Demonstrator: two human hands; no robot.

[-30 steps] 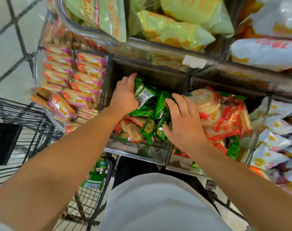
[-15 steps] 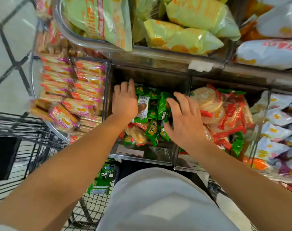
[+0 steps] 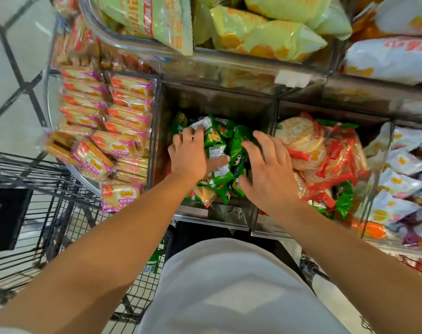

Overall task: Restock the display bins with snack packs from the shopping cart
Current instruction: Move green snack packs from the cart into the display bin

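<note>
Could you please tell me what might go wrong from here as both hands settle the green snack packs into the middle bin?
1. The left hand and right hand press flat on the green packs; the round crackers showing among them could crack.
2. A few green packs already lie in the red-pack bin; more may spill over the divider.
3. The pink-pack pile leans near the front edge by the cart and might slide off if nudged.

Shop aisle, snack-filled display bins (image 3: 263, 97), wire shopping cart (image 3: 36, 179)
</note>
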